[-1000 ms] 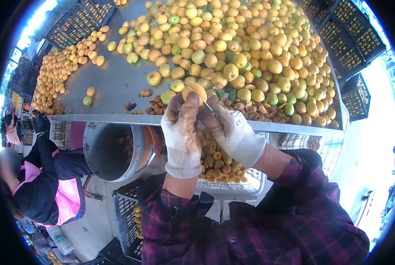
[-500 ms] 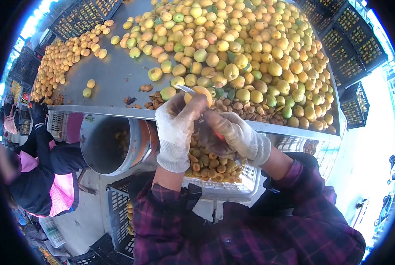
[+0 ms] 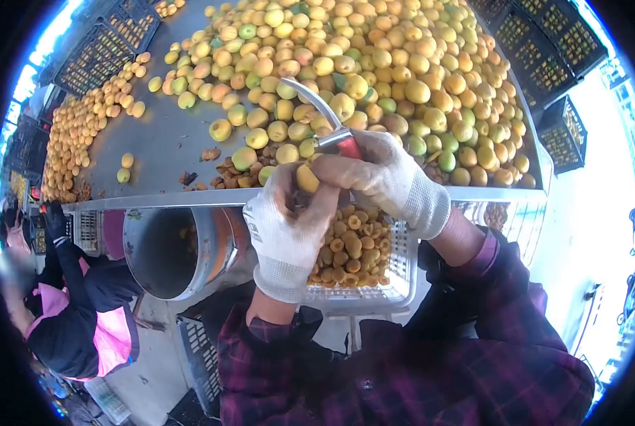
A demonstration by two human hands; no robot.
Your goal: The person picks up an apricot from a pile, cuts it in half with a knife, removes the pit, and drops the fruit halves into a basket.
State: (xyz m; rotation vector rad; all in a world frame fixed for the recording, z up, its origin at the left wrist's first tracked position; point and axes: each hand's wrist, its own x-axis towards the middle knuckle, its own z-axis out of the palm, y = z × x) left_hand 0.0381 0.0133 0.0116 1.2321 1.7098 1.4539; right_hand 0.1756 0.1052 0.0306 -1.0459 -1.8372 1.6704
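My left hand (image 3: pixel 289 224), in a stained white knit glove, grips an apricot (image 3: pixel 307 177) between thumb and fingers. My right hand (image 3: pixel 385 174), gloved the same way, is closed around the red handle of a knife (image 3: pixel 348 148). The curved blade points up and left, clear of the apricot in my left hand. Fingertips of my right hand touch or nearly touch that apricot. Both hands are over the front edge of the metal table (image 3: pixel 161 135). Below them, a white plastic crate (image 3: pixel 402 273) holds apricot halves (image 3: pixel 349 248).
Whole apricots (image 3: pixel 402 85) are heaped on the table, with pits (image 3: pixel 243 174) near its front edge. A bucket (image 3: pixel 165 248) stands left of my hands. Black crates (image 3: pixel 541 42) are stacked at the right. A co-worker in black and pink (image 3: pixel 83 319) sits at the left.
The blade lay against an apricot before; now it is lifted away from it. My right hand has risen, while my left hand has come down with an apricot. The view has shifted slightly.
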